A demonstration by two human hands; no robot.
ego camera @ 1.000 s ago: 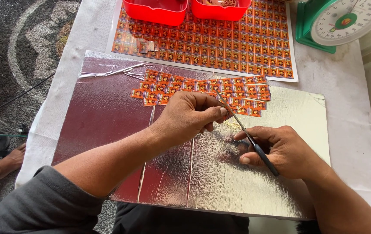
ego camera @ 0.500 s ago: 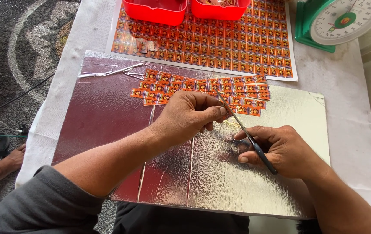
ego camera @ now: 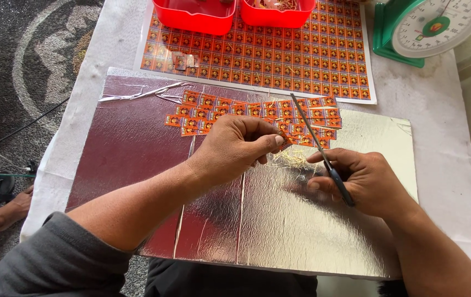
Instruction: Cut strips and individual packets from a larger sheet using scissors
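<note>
Over the silver foil board [ego camera: 136, 165], left hand [ego camera: 235, 148] pinches a small orange label [ego camera: 283, 136]; right hand [ego camera: 365, 181] grips scissors [ego camera: 318, 146], blades shut — a slip could nick fingertips [ego camera: 277, 141] close by.

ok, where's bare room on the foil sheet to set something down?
Free: the foil sheet's left part, below the foil scraps, and its near strip toward the front edge. Crowded: the back edge with small orange packets, and the middle, where the left hand and right hand with scissors work.
</note>
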